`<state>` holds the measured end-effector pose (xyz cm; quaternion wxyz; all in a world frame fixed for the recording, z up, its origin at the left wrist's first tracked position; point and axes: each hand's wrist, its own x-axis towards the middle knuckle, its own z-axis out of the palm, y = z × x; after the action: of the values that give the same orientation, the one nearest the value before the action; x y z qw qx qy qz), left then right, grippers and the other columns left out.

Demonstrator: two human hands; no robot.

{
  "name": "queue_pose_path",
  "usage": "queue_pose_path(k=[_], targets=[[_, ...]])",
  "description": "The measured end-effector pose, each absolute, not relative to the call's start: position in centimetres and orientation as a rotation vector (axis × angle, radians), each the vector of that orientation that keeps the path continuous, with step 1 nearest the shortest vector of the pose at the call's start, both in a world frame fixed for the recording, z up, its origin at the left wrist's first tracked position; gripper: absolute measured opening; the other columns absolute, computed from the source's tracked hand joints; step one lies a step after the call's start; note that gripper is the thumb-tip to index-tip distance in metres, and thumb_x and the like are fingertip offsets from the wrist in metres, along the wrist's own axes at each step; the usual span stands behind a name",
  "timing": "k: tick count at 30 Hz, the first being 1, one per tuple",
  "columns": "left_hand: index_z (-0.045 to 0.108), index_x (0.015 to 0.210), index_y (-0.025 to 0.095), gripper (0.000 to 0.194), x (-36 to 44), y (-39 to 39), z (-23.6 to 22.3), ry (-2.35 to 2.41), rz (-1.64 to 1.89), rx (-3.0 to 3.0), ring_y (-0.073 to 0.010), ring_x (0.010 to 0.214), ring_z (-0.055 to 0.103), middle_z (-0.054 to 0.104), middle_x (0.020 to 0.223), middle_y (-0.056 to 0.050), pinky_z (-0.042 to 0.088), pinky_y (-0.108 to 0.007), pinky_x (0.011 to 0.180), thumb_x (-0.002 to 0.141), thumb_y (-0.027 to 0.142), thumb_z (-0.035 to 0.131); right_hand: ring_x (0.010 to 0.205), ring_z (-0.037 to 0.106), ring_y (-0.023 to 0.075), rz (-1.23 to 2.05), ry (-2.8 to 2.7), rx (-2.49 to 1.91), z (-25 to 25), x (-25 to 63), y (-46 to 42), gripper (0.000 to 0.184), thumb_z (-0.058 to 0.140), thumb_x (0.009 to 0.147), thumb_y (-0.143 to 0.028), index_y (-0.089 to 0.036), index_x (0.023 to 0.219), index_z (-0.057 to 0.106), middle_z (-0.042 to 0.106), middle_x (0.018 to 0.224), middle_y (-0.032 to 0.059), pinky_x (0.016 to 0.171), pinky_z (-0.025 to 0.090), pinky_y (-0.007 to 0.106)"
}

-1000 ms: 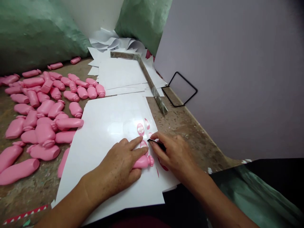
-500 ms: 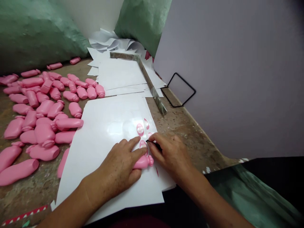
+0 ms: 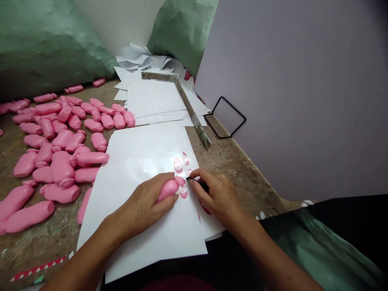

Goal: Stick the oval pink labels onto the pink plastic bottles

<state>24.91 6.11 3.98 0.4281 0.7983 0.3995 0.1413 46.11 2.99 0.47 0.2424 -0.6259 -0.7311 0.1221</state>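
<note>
My left hand (image 3: pixel 148 198) is wrapped round a small pink bottle (image 3: pixel 168 190), its capped end pointing up and right over the sheet. In my right hand (image 3: pixel 214 190) a thin black tool (image 3: pixel 198 182) is pinched, its tip near the bottle's neck; I cannot tell its exact kind. Both hands are over a white sheet of stickers (image 3: pixel 136 153). An oval pink sticker (image 3: pixel 183 191) lies just below the bottle's neck and the tool tip. Another oval sticker (image 3: pixel 178 165) sits above it, with partial pink pieces beside it. My right fingers hide part of the sheet.
Many pink bottles (image 3: pixel 62 169) lie heaped on the worn table (image 3: pixel 236 161) at left. Behind are stacked white sheets (image 3: pixel 154 95) with an angled metal bar (image 3: pixel 190 105) on top. A black wire frame (image 3: pixel 245 120) stands by the pale panel (image 3: pixel 287 93) at right.
My left hand has lifted off the sticker and gathered the bottle into its grip, tilting its neck upward. My right hand keeps the black tool at almost the same spot.
</note>
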Motion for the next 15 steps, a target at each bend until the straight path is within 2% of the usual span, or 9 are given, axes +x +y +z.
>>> queue_pose_path(k=[2, 4, 8, 12, 15], targets=[[0.059, 0.113, 0.025, 0.025, 24.9, 6.2, 4.2, 1.105, 0.380, 1.815, -0.0224, 0.101, 0.062, 0.069, 0.111, -0.003, 0.048, -0.041, 0.094, 0.096, 0.039, 0.046, 0.063, 0.065, 0.0174, 0.275, -2.051, -1.718, 0.6, 45.9, 2.9, 0.015, 0.052, 0.092, -0.024, -0.022, 0.093, 0.067, 0.075, 0.074, 0.0011, 0.067, 0.033, 0.032], [0.056, 0.115, 0.025, 0.029, 25.0, 6.2, 4.2, 1.175, 0.403, 1.734, -0.0243, 0.105, 0.061, 0.068, 0.113, -0.004, 0.045, -0.044, 0.098, 0.095, 0.044, 0.047, 0.063, 0.065, 0.0170, 0.310, -2.085, -1.681, 0.9, 45.8, 2.7, 0.015, 0.053, 0.092, -0.023, -0.022, 0.092, 0.067, 0.076, 0.076, 0.0009, 0.068, 0.033, 0.032], [0.056, 0.115, 0.023, 0.031, 25.2, 6.1, 4.2, 1.212, 0.422, 1.683, -0.0249, 0.106, 0.059, 0.067, 0.114, -0.006, 0.043, -0.045, 0.099, 0.092, 0.044, 0.050, 0.060, 0.064, 0.0167, 0.547, -1.981, -1.625, 1.5, 45.8, 2.1, 0.019, 0.050, 0.093, -0.027, -0.023, 0.096, 0.069, 0.073, 0.070, -0.0011, 0.065, 0.038, 0.030], [0.058, 0.112, 0.022, 0.032, 25.2, 6.1, 4.1, 1.201, 0.470, 1.652, -0.0245, 0.105, 0.059, 0.066, 0.117, -0.007, 0.042, -0.044, 0.099, 0.091, 0.045, 0.052, 0.077, 0.072, 0.0233, 0.528, -1.947, -1.708, 1.3, 45.6, 1.8, 0.025, 0.057, 0.092, -0.031, -0.022, 0.109, 0.071, 0.079, 0.092, 0.0060, 0.071, 0.046, 0.034], [0.057, 0.110, 0.022, 0.032, 25.1, 6.0, 3.9, 1.213, 0.497, 1.642, -0.0250, 0.105, 0.059, 0.066, 0.113, -0.007, 0.043, -0.044, 0.100, 0.090, 0.046, 0.053, 0.080, 0.073, 0.0243, 0.557, -1.997, -1.707, 1.3, 45.1, 1.2, 0.024, 0.064, 0.088, -0.029, -0.025, 0.109, 0.073, 0.080, 0.093, 0.0044, 0.076, 0.048, 0.037]])
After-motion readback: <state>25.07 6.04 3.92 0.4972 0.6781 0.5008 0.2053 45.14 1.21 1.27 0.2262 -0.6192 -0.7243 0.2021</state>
